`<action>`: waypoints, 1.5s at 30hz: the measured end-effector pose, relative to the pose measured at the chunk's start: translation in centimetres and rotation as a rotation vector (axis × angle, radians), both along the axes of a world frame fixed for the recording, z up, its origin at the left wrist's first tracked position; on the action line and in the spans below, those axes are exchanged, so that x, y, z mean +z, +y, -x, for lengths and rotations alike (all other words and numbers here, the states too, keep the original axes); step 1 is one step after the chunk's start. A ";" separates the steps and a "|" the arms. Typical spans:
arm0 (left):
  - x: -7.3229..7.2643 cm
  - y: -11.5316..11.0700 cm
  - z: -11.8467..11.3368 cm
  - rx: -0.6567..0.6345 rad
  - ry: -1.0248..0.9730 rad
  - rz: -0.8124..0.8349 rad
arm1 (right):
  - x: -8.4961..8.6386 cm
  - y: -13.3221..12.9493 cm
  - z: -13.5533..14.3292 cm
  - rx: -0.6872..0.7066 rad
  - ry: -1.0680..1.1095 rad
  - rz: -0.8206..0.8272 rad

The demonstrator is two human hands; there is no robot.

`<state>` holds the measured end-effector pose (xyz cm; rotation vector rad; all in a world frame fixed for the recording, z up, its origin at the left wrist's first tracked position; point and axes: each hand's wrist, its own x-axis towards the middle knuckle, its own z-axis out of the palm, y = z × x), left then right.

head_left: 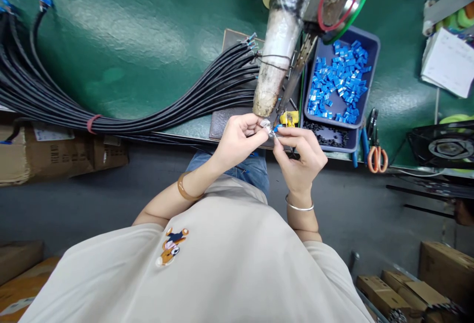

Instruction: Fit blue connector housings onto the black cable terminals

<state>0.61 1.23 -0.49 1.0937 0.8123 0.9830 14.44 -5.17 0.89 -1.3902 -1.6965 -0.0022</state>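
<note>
My left hand (240, 140) is closed in a pinch at the table's front edge. Something whitish and silvery shows at its fingertips, too small to make out. Facing it, my right hand (301, 152) pinches a small blue connector (277, 128) between thumb and fingers. The fingertips of both hands nearly meet, just below the tip of a plastic-wrapped tube (274, 66). A yellow piece (289, 118) lies right behind my right fingers. To the left, a bundle of black cables (166, 118) with stripped ends rests on the table.
A grey-blue bin (374, 66) of blue connectors stands at the right, with small black parts (329, 135) in front. Orange-handled scissors (376, 157) and blue-handled pliers (365, 142) lie beside it. A fan (448, 145) is farther right. Cardboard boxes (66, 155) stand below the table.
</note>
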 end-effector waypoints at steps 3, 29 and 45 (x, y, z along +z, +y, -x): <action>-0.1 0.1 0.2 -0.018 0.001 0.000 | 0.0 -0.1 0.0 0.016 -0.004 0.007; 0.1 -0.2 0.1 -0.041 0.071 -0.042 | -0.1 -0.2 -0.2 0.035 -0.062 0.003; 0.3 -0.3 0.8 -0.134 0.104 -0.139 | 0.7 -0.4 0.2 0.005 0.013 0.078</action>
